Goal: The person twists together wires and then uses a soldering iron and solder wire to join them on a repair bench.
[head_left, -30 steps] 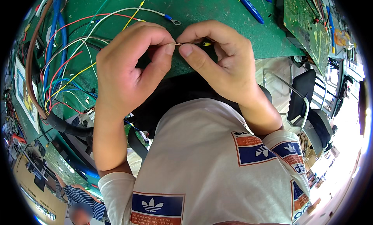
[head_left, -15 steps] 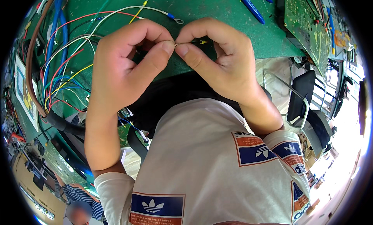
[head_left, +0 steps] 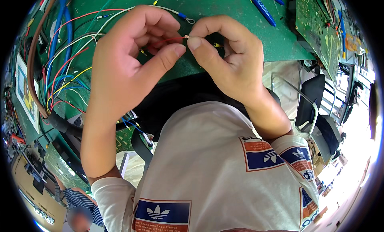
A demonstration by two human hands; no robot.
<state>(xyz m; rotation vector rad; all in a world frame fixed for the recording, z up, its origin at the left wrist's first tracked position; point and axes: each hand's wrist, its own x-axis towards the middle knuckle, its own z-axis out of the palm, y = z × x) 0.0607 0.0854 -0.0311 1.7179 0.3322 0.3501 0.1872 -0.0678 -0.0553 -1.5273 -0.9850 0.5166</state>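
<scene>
My right hand (head_left: 230, 58) pinches the bare tip of a thin red wire (head_left: 170, 40) between thumb and forefinger. That wire runs left into my left hand (head_left: 132, 58), whose other fingers curl loosely around it, while the thumb and forefinger stand apart. Part of the wire is hidden in the palm. Just beyond the fingertips lies a white wire with a blue-sleeved ring terminal (head_left: 189, 20). Small yellow terminals (head_left: 218, 45) show on the table behind my hands.
A thick cable (head_left: 60, 124) fans out into several coloured wires (head_left: 60, 78) on the left of the green table (head_left: 224, 4). Blue pens (head_left: 262, 8) lie at the far side, and a circuit board (head_left: 316, 28) at the right. A black chair (head_left: 316, 92) stands beyond.
My left thumb and forefinger have parted and that hand has shifted slightly left, uncovering the red wire. My right fingertips have risen a little, still pinching the wire's tip.
</scene>
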